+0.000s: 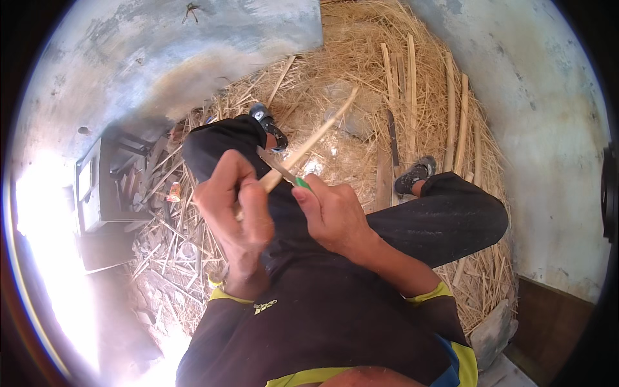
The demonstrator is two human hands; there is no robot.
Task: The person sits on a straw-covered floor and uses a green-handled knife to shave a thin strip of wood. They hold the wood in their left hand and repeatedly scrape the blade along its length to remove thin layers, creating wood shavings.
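Observation:
A long pale strip of wood or bamboo (317, 134) slants up and away from my left hand (235, 200), whose fingers are closed around its near end. In my right hand (332, 213) is a knife (277, 164) with a green handle, gripped with the thumb along the handle. The blade lies across the strip, just beyond my left fist. It points up and to the left, and I cannot tell whether it has cut into the strip. Both hands are held above my lap, between my spread knees.
Shavings and straw-like slivers (348, 39) cover the floor. Several long wooden strips (411, 97) lie at the right, beside a dark flat bar (393, 138). Pale walls (548, 129) rise around. A box-like grey unit (97, 187) stands at the left, near a small red cup (174, 191).

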